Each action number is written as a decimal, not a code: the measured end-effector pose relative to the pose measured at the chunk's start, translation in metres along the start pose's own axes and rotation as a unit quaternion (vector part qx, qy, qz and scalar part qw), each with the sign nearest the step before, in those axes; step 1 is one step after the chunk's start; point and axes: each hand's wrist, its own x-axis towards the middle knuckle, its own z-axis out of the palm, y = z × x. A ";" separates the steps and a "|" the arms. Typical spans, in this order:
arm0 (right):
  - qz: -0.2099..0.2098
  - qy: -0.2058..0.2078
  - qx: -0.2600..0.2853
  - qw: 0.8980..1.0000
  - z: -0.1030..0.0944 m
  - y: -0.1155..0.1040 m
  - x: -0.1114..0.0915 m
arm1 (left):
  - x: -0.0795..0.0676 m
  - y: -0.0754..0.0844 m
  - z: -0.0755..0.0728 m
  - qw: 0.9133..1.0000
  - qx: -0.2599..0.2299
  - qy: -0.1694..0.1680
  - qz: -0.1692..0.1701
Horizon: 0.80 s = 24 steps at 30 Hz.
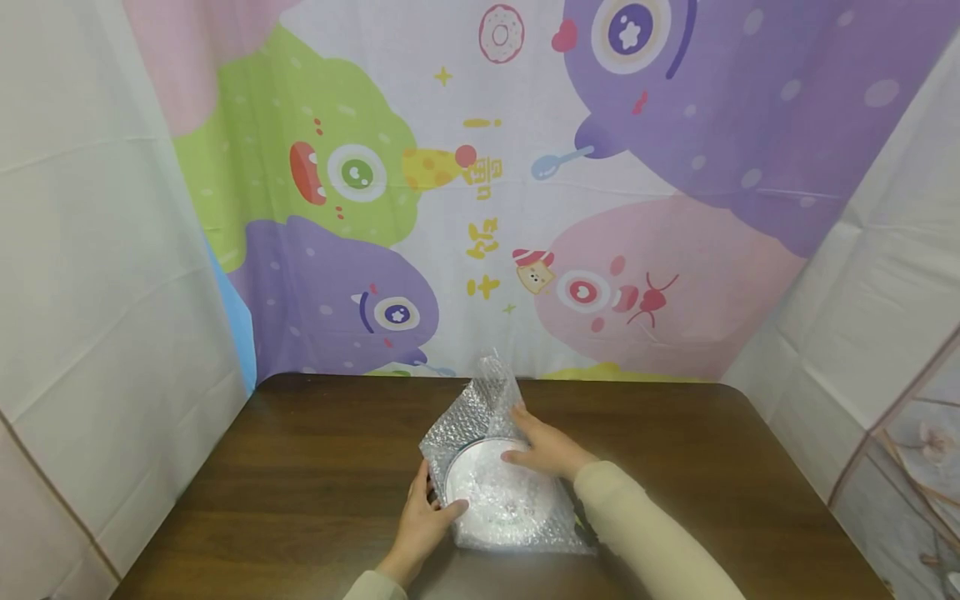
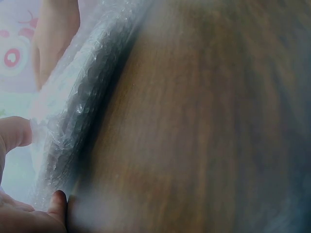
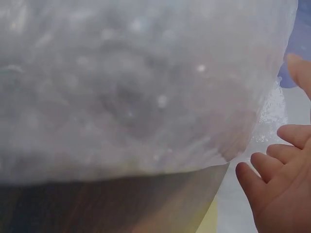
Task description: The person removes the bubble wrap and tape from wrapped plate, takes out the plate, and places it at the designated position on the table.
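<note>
A round white plate [image 1: 491, 492] with a faint pattern shows through clear bubble wrap [image 1: 465, 417]. The wrap rises to a loose point beyond the plate's far edge. At the left side my left hand [image 1: 423, 517] grips the wrapped plate, thumb over its face and fingers round the edge; in the left wrist view the wrap [image 2: 82, 97] slants beside that thumb [image 2: 17, 132]. My right hand [image 1: 551, 446] lies on the upper right of the bundle with thumb and fingers spread. In the right wrist view its fingers [image 3: 252, 177] are loosely apart beside the wrap [image 3: 146, 97].
The bundle is near the front of a dark brown wooden table [image 1: 300, 467]. Behind the table hangs a cloth [image 1: 465, 250] with cartoon monsters. Pale curtains [image 1: 112, 275] stand at both sides. A small yellow-green patch [image 1: 579, 523] shows at the wrap's right edge.
</note>
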 end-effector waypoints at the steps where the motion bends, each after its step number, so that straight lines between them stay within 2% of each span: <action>1: 0.003 -0.008 -0.005 1.000 0.001 0.001 0.000 | 0.000 0.000 0.000 1.000 -0.001 0.000 0.001; 14: 0.005 -0.039 -0.037 0.999 0.008 0.006 0.002 | 0.001 -0.001 0.000 1.000 -0.002 -0.005 0.003; 18: -0.011 -0.024 -0.032 0.999 0.006 0.006 -0.001 | 0.000 0.000 -0.001 1.000 -0.004 -0.005 0.007; 24: -0.042 0.028 -0.043 0.998 -0.001 0.005 -0.011 | 0.000 0.000 -0.001 1.000 -0.002 -0.004 0.003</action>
